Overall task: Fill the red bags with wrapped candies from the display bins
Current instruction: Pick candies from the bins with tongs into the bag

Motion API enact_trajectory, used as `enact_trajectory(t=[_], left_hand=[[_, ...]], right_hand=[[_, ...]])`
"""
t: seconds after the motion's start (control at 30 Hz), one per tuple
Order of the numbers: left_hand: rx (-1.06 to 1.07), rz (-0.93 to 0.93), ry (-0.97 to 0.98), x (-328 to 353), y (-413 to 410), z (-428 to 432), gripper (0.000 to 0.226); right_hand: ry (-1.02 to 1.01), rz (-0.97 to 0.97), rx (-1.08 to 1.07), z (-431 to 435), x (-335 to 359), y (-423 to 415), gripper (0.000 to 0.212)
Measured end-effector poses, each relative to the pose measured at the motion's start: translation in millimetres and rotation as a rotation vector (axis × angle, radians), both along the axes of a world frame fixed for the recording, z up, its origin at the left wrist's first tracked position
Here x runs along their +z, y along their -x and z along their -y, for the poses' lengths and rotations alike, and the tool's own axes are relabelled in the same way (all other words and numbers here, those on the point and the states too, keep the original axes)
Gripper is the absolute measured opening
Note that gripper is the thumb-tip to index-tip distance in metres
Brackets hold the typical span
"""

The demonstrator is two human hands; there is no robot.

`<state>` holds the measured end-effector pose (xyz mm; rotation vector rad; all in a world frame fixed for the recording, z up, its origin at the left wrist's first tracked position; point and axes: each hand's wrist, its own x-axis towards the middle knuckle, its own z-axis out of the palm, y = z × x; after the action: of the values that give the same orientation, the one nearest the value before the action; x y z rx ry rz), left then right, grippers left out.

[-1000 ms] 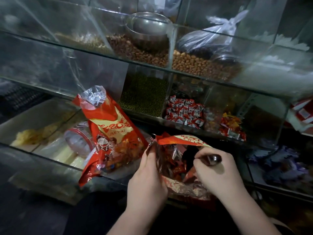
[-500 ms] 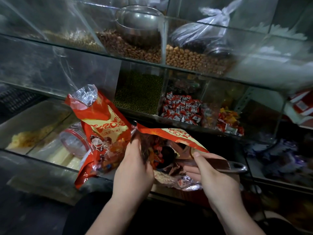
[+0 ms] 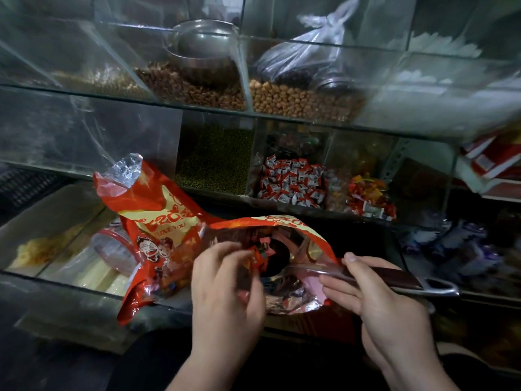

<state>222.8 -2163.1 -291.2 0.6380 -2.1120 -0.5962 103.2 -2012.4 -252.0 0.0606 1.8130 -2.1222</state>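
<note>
Spillage is the chief risk. The left hand [image 3: 225, 280], blurred, has its fingers curled at the near rim of the open red foil bag [image 3: 298, 232], apparently pinching it to hold the mouth wide. The right hand [image 3: 383, 303] grips the handle of the long steel scoop [image 3: 400, 277], whose bowl sits inside the mouth. That bag lies on the dark ledge [image 3: 355, 230] in front of the glass bin of red-and-white wrapped candies [image 3: 290, 182]. If the pinch slips, the floppy foil could fold over the bowl, and candies would scatter onto the ledge. A careless left forearm could also tip the filled red cartoon-printed bag [image 3: 158, 230], which leans just beside with its top unsealed.
</note>
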Motion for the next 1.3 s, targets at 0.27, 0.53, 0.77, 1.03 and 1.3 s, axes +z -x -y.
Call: enact_trajectory(t=[0.27,0.53,0.77,1.03,1.3], left_hand=[[0.02,0.518,-0.245,-2,37,-2,0.065],[-0.021,0.558,-0.113,-3,49,-8,0.057],[-0.03,0.404,-0.004,2,41,-12,0.042],[-0.108,0.251,0.062,28,48,-26,0.042],[-0.278,0.181,0.291,90,131,-30,0.033]], right_hand=[[0.079,0.089,-0.013,-27,21,0,0.009],[0.182,0.132,0.179,-40,45,-9,0.023],[0.267,0.108,0.233,-48,51,-11,0.033],[0.323,0.027,0.18,-66,75,-8,0.014],[0.426,-0.197,-0.055,-84,107,20,0.011]])
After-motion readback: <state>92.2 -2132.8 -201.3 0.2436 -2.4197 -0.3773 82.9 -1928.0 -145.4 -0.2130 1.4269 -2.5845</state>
